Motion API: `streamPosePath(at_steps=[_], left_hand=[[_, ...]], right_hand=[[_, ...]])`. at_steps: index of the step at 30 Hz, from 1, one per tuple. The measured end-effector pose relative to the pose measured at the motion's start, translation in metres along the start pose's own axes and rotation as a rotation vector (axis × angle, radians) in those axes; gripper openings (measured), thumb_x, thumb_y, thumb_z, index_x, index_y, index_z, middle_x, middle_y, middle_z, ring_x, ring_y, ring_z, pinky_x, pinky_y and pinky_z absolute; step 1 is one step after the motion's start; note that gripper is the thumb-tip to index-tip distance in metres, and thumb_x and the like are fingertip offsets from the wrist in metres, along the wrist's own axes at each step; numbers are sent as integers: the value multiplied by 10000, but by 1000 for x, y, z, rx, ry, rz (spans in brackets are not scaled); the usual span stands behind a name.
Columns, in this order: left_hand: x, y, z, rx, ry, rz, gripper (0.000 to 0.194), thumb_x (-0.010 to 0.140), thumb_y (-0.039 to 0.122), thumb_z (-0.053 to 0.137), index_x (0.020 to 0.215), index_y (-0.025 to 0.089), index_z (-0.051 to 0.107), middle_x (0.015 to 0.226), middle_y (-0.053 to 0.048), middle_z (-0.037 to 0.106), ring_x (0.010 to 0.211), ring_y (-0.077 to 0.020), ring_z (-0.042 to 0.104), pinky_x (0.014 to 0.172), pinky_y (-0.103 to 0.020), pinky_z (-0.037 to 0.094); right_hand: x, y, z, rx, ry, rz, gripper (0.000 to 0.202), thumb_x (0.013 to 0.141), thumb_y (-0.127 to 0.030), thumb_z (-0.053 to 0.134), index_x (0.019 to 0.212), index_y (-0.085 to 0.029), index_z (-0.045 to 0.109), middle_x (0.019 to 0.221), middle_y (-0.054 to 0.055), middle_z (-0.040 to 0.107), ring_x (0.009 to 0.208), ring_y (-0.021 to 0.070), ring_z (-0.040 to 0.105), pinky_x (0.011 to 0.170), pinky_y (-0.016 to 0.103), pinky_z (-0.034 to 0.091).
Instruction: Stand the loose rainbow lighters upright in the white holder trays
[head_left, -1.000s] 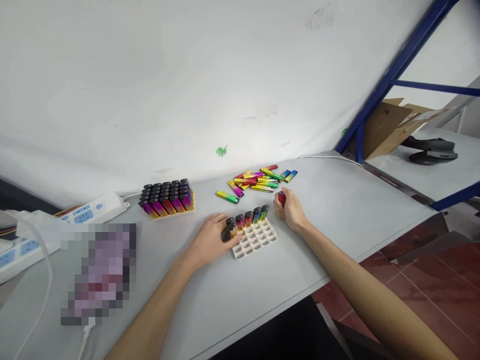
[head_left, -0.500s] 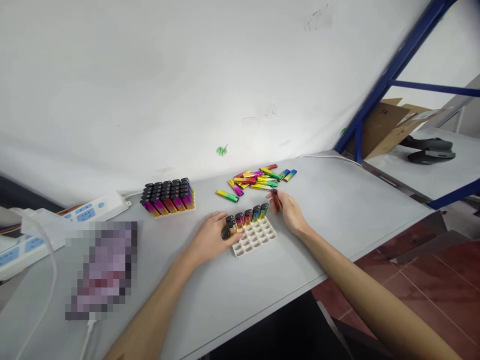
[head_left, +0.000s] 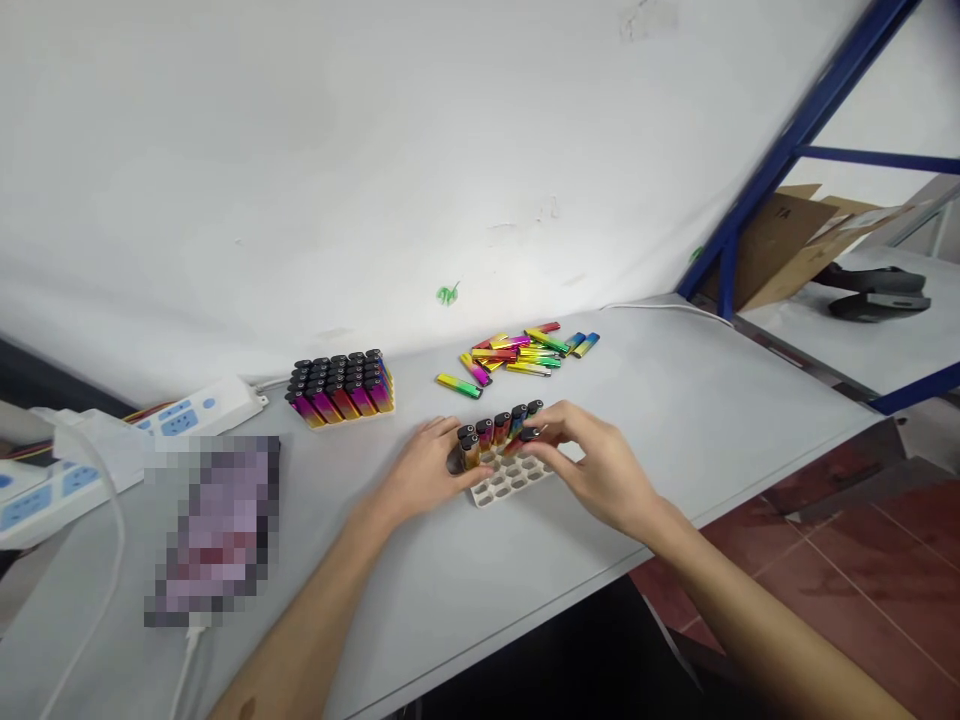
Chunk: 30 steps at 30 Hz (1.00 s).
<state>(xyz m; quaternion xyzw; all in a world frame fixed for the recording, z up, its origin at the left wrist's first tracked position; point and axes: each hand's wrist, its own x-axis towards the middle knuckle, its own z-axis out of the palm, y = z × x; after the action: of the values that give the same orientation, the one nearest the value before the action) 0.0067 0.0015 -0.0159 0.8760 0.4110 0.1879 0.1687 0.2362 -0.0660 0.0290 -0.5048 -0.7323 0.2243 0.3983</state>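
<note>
A white lighter tray (head_left: 501, 488) with rows of holes lies on the grey table. Several upright lighters (head_left: 501, 429) with black tops fill its back row, and one gold lighter (head_left: 470, 452) stands in front of them at the left end. My left hand (head_left: 412, 477) is closed on the tray's left end, thumb in front and fingers round the side. Over the tray, my right hand (head_left: 600, 468) pinches a lighter (head_left: 527, 435), held tilted just in front of the back row; its lower end is partly hidden. This hand covers the tray's right end.
Behind the tray lies a loose pile of shiny lighters (head_left: 517, 352). A filled tray of lighters (head_left: 346, 395) stands at the left, near a white power strip (head_left: 180, 415). A blurred-out device (head_left: 221, 530) with a cable lies front left. A blue metal frame (head_left: 780, 160) rises at the right.
My right hand has moved left with the lighter, from beside the tray's right end to above its holes. The left hand keeps its place on the tray. The view has shifted slightly.
</note>
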Motion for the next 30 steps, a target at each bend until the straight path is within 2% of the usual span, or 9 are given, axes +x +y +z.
streamPosePath(at_steps=[4, 7, 14, 18, 23, 30], left_hand=[[-1, 1, -2, -24, -13, 17, 340, 799, 536, 696, 825, 212, 596, 906, -15, 601, 909, -224, 566, 842, -365, 440], [-1, 4, -2, -43, -4, 9, 295, 829, 493, 680, 821, 214, 584, 887, -4, 593, 890, -206, 559, 831, -351, 435], [-1, 9, -2, 3, 22, -30, 314, 842, 465, 662, 726, 210, 520, 803, 8, 554, 821, -195, 547, 767, -347, 416], [-1, 7, 0, 21, 37, -47, 322, 840, 484, 653, 736, 212, 515, 798, 1, 552, 807, -202, 549, 741, -346, 414], [0, 4, 4, 21, 25, -34, 313, 859, 455, 624, 706, 211, 500, 801, -11, 568, 821, -209, 554, 756, -350, 426], [0, 1, 7, 3, 35, -20, 223, 858, 387, 621, 737, 211, 556, 829, -16, 581, 833, -206, 557, 775, -350, 430]], right_hand=[[4, -1, 20, -106, -99, -31, 185, 933, -234, 603, 1118, -239, 594, 1031, 19, 707, 791, 147, 684, 689, 289, 548], [7, -1, 28, -204, -122, -31, 201, 945, -239, 585, 1146, -242, 591, 1085, 22, 707, 791, 154, 689, 668, 292, 543], [11, -1, 29, -516, -37, -168, 172, 959, -252, 562, 1117, -239, 629, 921, 3, 714, 696, 150, 656, 540, 266, 437], [11, 0, 30, -594, -28, -253, 190, 984, -252, 511, 1122, -243, 642, 884, 3, 691, 663, 131, 627, 508, 260, 390], [6, -1, 33, -521, -16, -320, 198, 991, -255, 503, 1114, -227, 656, 880, 4, 697, 670, 117, 636, 550, 247, 431], [8, -3, 32, -351, -107, -195, 173, 970, -295, 542, 1092, -219, 638, 962, 13, 699, 702, 111, 666, 604, 234, 498]])
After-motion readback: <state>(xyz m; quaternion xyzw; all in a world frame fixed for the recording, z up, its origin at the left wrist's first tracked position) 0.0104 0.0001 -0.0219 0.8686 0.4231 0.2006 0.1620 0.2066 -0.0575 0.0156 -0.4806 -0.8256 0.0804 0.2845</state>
